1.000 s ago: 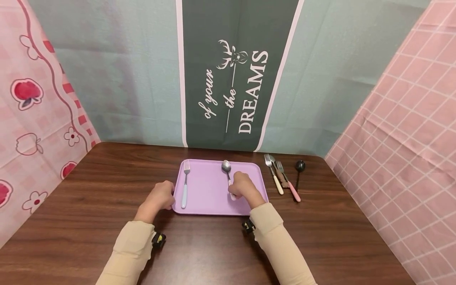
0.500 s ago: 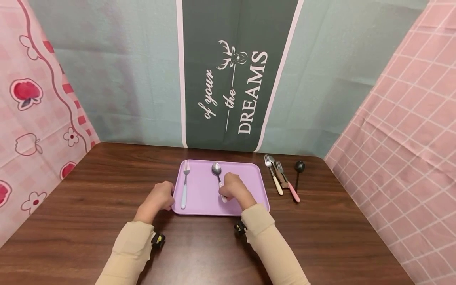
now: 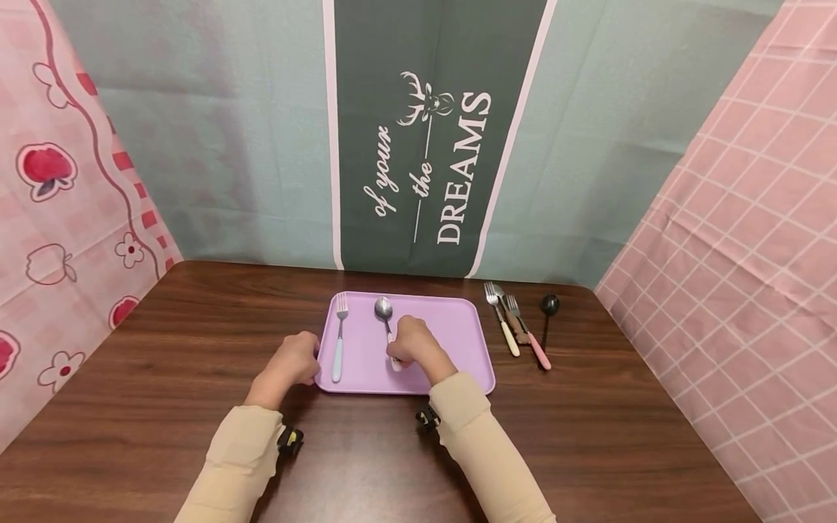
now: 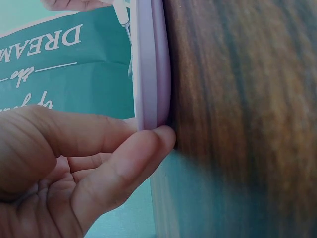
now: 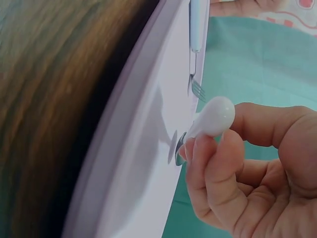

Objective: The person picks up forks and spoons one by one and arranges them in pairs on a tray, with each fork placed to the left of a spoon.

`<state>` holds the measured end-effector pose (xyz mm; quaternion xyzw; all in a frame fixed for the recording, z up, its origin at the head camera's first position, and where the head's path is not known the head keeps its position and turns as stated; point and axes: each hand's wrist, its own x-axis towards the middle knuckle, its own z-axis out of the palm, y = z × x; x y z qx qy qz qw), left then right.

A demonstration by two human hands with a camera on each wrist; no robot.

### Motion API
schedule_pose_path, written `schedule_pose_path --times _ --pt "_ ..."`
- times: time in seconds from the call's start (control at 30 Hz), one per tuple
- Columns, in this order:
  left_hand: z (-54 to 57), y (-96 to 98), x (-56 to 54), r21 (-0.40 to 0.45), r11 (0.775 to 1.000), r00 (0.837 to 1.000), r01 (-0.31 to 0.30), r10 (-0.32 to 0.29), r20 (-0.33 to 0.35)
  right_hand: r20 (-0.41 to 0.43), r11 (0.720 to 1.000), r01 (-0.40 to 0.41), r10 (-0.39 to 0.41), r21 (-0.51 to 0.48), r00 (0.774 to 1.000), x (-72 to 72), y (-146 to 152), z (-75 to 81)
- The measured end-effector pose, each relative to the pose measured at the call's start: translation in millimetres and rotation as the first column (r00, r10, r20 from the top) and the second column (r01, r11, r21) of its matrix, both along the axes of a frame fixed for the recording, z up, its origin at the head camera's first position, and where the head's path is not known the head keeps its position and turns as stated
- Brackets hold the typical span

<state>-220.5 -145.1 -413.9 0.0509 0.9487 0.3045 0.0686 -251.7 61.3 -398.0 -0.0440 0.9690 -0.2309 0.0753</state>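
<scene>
A purple tray (image 3: 451,378) lies on the wooden table. My left hand (image 3: 297,358) pinches its left rim between thumb and fingers, as the left wrist view shows. On the tray's left part lies a fork (image 3: 338,352) with a pale blue handle, tines pointing away from me. My right hand (image 3: 413,341) grips a spoon (image 3: 383,310) by its white handle (image 5: 215,118), over the tray to the right of the fork. The spoon's bowl points to the back; in the right wrist view its handle end is lifted off the tray.
Right of the tray lie a fork (image 3: 508,335) with a cream handle, a fork (image 3: 539,354) with a pink handle, a brown-handled utensil (image 3: 516,325) between them, and a black spoon (image 3: 550,305). Fabric hangings (image 3: 229,145) stand behind the table and at both sides.
My right hand has moved left across the tray with the spoon, bringing it closer to the blue-handled fork. My left hand has stayed at the tray's rim.
</scene>
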Motion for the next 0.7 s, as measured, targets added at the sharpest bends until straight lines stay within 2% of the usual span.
schedule_pose_path --times 0.43,0.7 --pt "1.2 1.1 -0.4 0.007 1.000 1.000 -0.012 0.012 0.018 -0.007 1.000 -0.002 0.002 -0.022 1.000 -2.2 -11 0.1" --pt "2.6 0.6 1.0 -0.001 1.000 1.000 -0.003 0.003 0.001 -0.009 1.000 -0.008 0.008 -0.016 1.000 -3.3 -19 -0.8"
